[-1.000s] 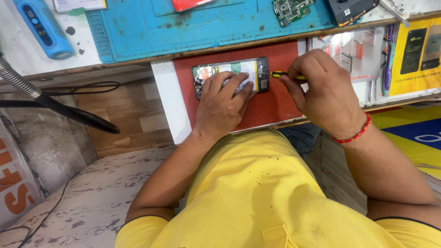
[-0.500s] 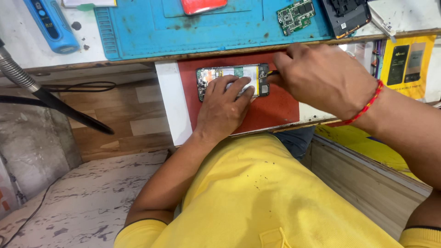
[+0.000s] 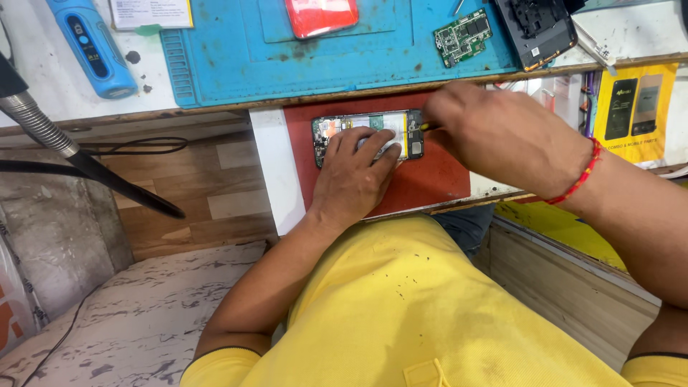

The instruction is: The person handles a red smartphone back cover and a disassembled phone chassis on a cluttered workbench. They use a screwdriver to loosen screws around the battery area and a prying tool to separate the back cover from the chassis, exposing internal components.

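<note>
Yellow short-sleeved shirt (image 3: pixel 401 308) nearest the camera, filling the lower frame. Just beyond, left hand (image 3: pixel 353 175) lying palm-down on the opened black smartphone with its back cover off (image 3: pixel 367 135), fingers spread flat over the exposed insides and pressing the phone onto the dark red rectangular mat (image 3: pixel 423 179). Phone lengthwise across the upper part of that mat, near the far edge. To the right, right hand (image 3: pixel 494 132) with a red thread bracelet (image 3: pixel 577 174) at the wrist, fingers curled together around the small yellow-and-black handle of a thin tool (image 3: pixel 425 127), tip at the phone's right end; exact hold hidden behind the knuckles, so cannot tell how the fingertips meet. Farther off, on the bench top, large blue silicone work mat (image 3: pixel 244 50) bearing a red glossy phone back panel (image 3: pixel 320 16), a small green circuit board (image 3: pixel 464 36) and a black phone frame (image 3: pixel 536 30). At far left, blue cylindrical device (image 3: pixel 93 46) on the white surface, and a flexible metal hose (image 3: pixel 36 118) with black nozzle below.
</note>
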